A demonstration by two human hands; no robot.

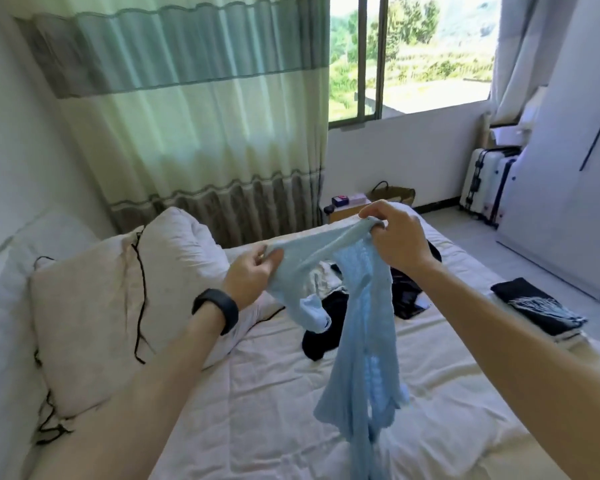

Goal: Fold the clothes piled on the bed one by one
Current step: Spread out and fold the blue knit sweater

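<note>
Both hands, left hand (pixel 253 271) and right hand (pixel 392 233), pinch the light blue top (pixel 361 306) apart above the bed (pixel 257 393), letting it hang straight for folding.

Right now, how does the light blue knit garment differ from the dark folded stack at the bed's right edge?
The light blue knit garment hangs unfolded, gripped by the left hand and right hand; the dark folded stack lies flat on the white bed, untouched. The garment is pale and long; the stack is mostly dark and compact. Both are clothing.
</note>
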